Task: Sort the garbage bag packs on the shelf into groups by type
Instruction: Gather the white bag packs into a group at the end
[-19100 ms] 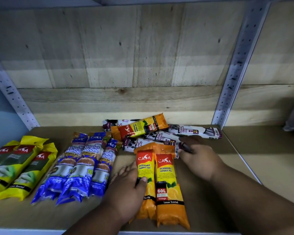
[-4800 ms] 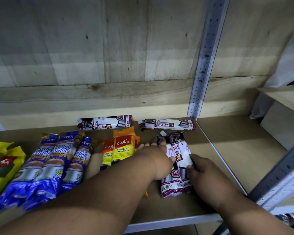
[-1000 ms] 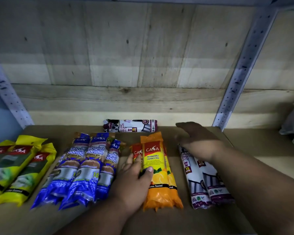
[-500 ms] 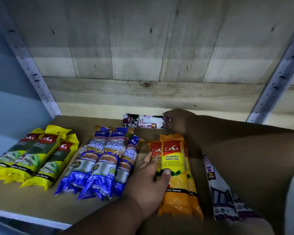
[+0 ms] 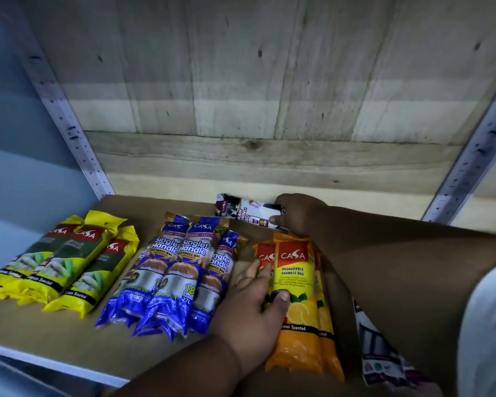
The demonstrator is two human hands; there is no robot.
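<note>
Right hand (image 5: pixel 295 214) gripping glossy drawstring pack (image 5: pixel 245 212), crinkly orange packs (image 5: pixel 297 296) nearby

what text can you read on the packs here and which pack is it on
"CASA", "DEGRADABLE GARBAGE BAG": orange pack
"CASA", "Singlet Handle", "GARBAGE BAG", "18", "27L": blue pack
"CASA": yellow pack, remaining print blurred
"DRAW STRING BAG", "15": white pack, gripped by right hand
Finer print: too small

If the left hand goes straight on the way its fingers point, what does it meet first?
The left hand points up the shelf along the orange packs. Ahead lies bare shelf, then probably the white pack held by the right hand; depth is uncertain.
</note>
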